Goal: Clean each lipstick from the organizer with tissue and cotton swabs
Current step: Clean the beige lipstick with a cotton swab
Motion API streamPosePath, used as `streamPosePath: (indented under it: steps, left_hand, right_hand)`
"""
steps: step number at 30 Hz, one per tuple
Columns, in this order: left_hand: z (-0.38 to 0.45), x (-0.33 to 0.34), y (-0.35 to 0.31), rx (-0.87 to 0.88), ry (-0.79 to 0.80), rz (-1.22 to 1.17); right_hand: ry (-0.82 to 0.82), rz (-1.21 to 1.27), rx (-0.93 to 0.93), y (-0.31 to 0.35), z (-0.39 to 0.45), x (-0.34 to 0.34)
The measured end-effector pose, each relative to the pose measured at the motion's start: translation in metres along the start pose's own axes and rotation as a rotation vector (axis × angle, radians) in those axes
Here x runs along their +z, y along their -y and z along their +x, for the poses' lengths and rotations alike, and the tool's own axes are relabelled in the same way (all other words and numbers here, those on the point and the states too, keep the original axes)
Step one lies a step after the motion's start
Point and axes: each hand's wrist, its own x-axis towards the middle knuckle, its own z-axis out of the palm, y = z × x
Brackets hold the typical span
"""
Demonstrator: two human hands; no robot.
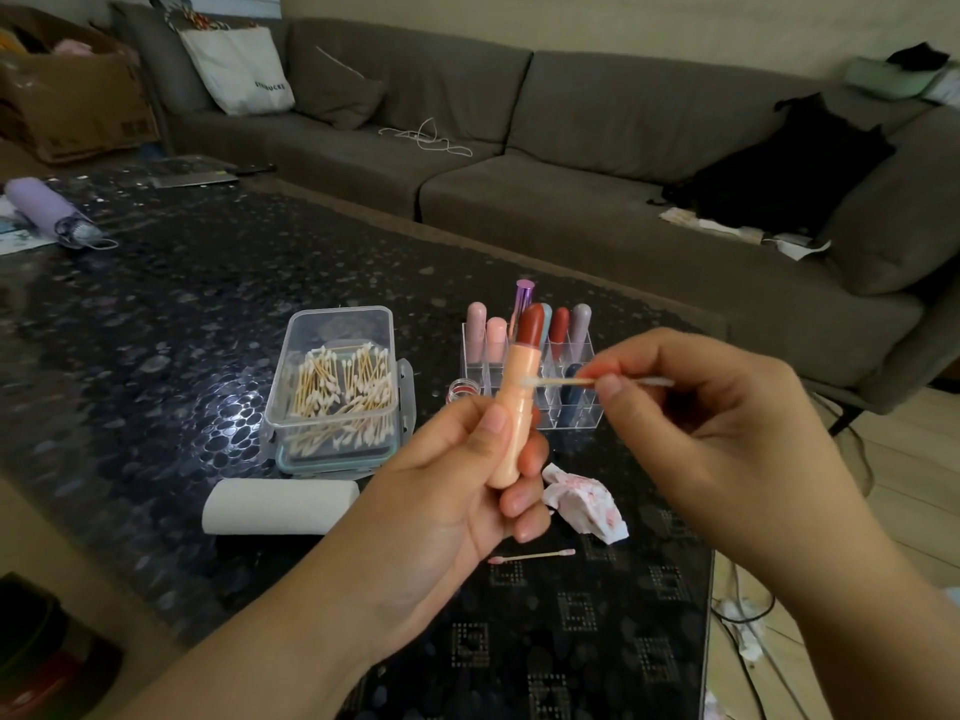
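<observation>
Left hand [457, 491] curls round the peach lipstick [517, 402], holding it upright above the dark table [156, 314], red bullet exposed on top. From three o'clock, the right hand [696, 402] pinches a cotton swab [566, 380], its white tip touching the tube's side. Behind, at twelve o'clock, the clear organizer [582, 356] holds more lipsticks. Swab box [337, 387] at nine o'clock; stained tissue [587, 504] at five o'clock.
</observation>
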Motion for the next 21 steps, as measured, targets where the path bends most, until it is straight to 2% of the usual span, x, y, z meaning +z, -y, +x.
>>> streamPosePath:
  steps: [2, 6, 11, 16, 21]
  left_hand:
    - [-0.0001, 0.0000, 0.0005, -0.003, -0.001, 0.018]
    - [-0.0002, -0.0002, 0.0006, -0.003, -0.003, 0.028]
    - [-0.0007, 0.0000, 0.0004, 0.002, -0.011, 0.038]
    - [-0.0014, 0.0001, -0.0016, 0.014, -0.008, 0.061]
    - [-0.0024, 0.0000, -0.0014, 0.026, -0.009, 0.128]
  right_hand:
    - [0.014, -0.002, -0.005, 0.0005, -0.0006, 0.0008]
    - [-0.063, -0.043, -0.015, 0.0016, -0.0001, 0.0008]
    - [0.001, -0.032, -0.029, 0.0025, -0.0024, 0.0014]
    - [-0.033, -0.048, -0.025, 0.0013, -0.0007, 0.0017]
    - [0.015, -0.029, -0.011, 0.0018, -0.0021, 0.0025]
